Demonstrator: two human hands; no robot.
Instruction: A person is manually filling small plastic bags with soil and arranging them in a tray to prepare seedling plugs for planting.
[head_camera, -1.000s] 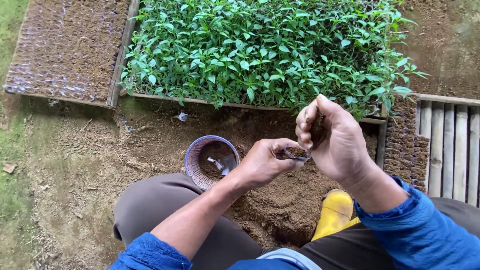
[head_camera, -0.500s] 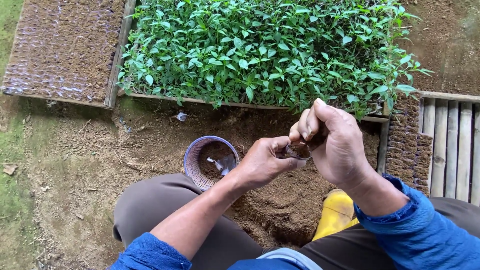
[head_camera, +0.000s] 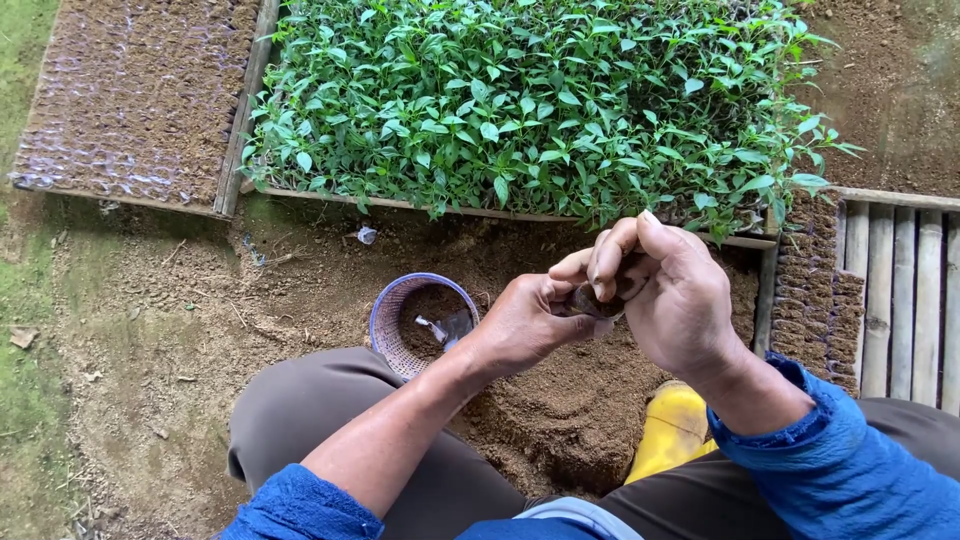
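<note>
My left hand (head_camera: 527, 322) grips a small dark soil-filled seedling bag (head_camera: 588, 300) at chest height, above a loose pile of soil (head_camera: 560, 410). My right hand (head_camera: 668, 290) curls over the top of the same bag, fingertips pressing into it. Most of the bag is hidden between the two hands. A small round purple woven basket (head_camera: 398, 305) with soil and a clear plastic scrap inside sits on the ground just left of my left hand.
A wooden-framed bed of green seedlings (head_camera: 540, 100) lies ahead. A bed of soil-filled bags (head_camera: 130, 100) sits at far left; more filled bags (head_camera: 808, 280) and bamboo slats (head_camera: 905, 280) at right. My yellow boot (head_camera: 672, 425) rests beside the soil pile.
My right hand has come down and closed lower over the bag. The left hand keeps its hold and has barely moved.
</note>
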